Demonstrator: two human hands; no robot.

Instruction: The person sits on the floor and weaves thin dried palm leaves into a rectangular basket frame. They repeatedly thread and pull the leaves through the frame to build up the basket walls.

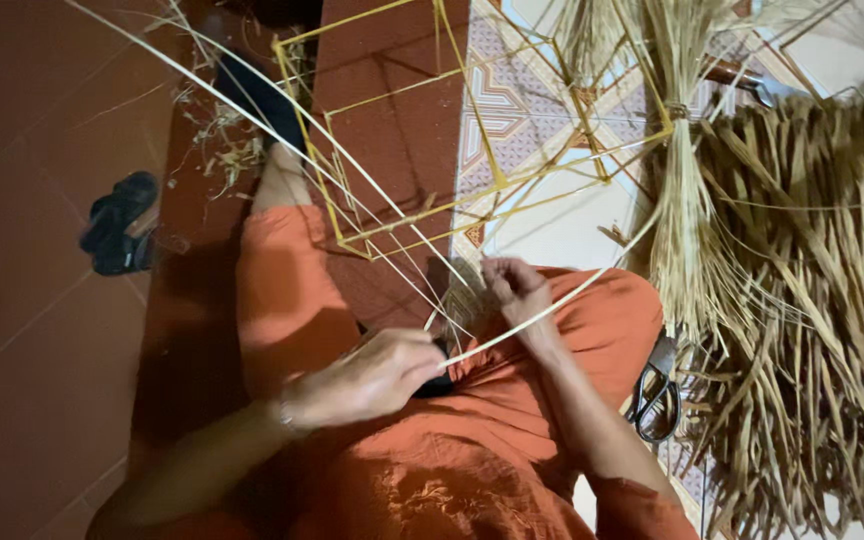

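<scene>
On a red tiled floor (42, 300), left hand (372, 378) and right hand (517, 290) both pinched light, bendy straw strips (552, 305), best gripped near their woven base, beside the scissors (657, 395).

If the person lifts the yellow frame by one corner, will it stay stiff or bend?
The frame is probably light, as its rods are thin and its sides open. It may flex or twist at the joints. Pushed, it would likely slide across the floor.
</scene>
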